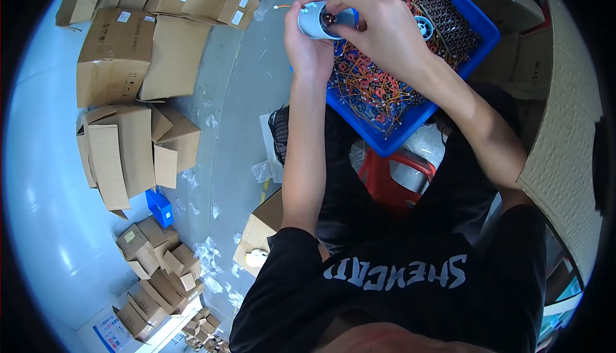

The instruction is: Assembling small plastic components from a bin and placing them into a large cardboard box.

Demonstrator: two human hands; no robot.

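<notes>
My left hand [307, 45] curled around small round grey housing [319, 20], holding it up above left edge of blue bin [478, 32]. My right hand [378, 25] pinching at dark part in housing's open face, fingertips pressed together. Bin full of red-orange wired parts [369, 90]. Cardboard boxes [128, 58] on floor, far left. Red stool [391, 183] under bin.

Grey concrete floor [237, 96] strewn with cardboard boxes [115, 54] and plastic scraps [208, 250].
</notes>
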